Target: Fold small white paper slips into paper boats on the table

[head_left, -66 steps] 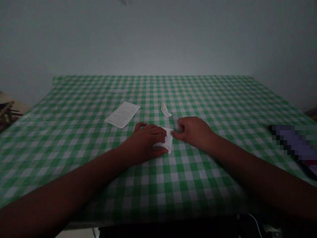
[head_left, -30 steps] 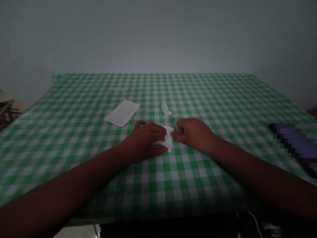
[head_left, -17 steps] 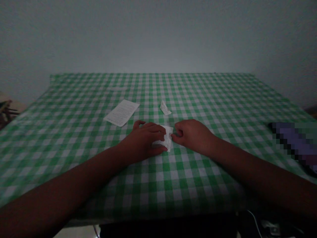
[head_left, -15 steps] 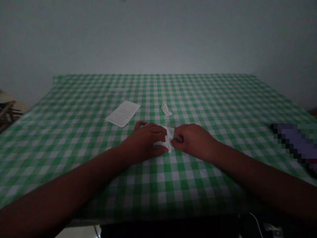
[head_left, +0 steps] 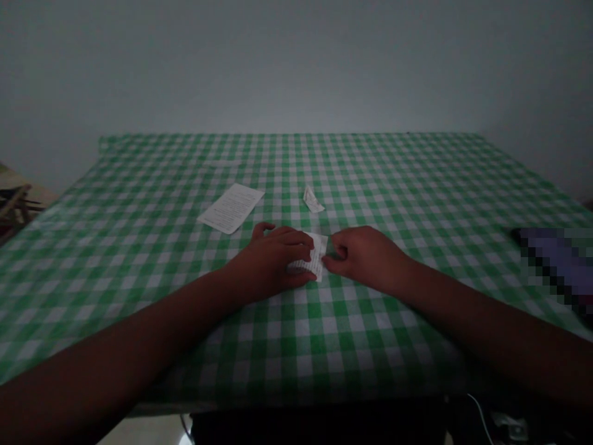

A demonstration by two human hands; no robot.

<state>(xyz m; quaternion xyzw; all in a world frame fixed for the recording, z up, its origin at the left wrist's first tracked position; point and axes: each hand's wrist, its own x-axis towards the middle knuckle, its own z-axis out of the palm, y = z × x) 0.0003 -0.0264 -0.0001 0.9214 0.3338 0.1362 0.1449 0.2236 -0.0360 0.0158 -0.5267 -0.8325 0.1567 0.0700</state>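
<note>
A small printed piece of paper lies on the checked tablecloth in front of me. My left hand rests over its left part, fingers spread and pressing it down; that part is hidden. At the paper's right edge is my right hand, its fingers curled and its thumb tip against or very near the edge. I see nothing inside the curled fingers. Farther off lie a larger printed sheet to the left and a small creased paper scrap beyond my hands.
A green and white checked cloth covers the table. At the right edge lies a dark flat object, partly blurred out. A plain wall stands behind the table. Below the front edge, a white cable hangs.
The view has shifted slightly, so everything sits a little higher in the picture. Both hands keep nearly the same pose, the right one perhaps slightly farther from the paper.
</note>
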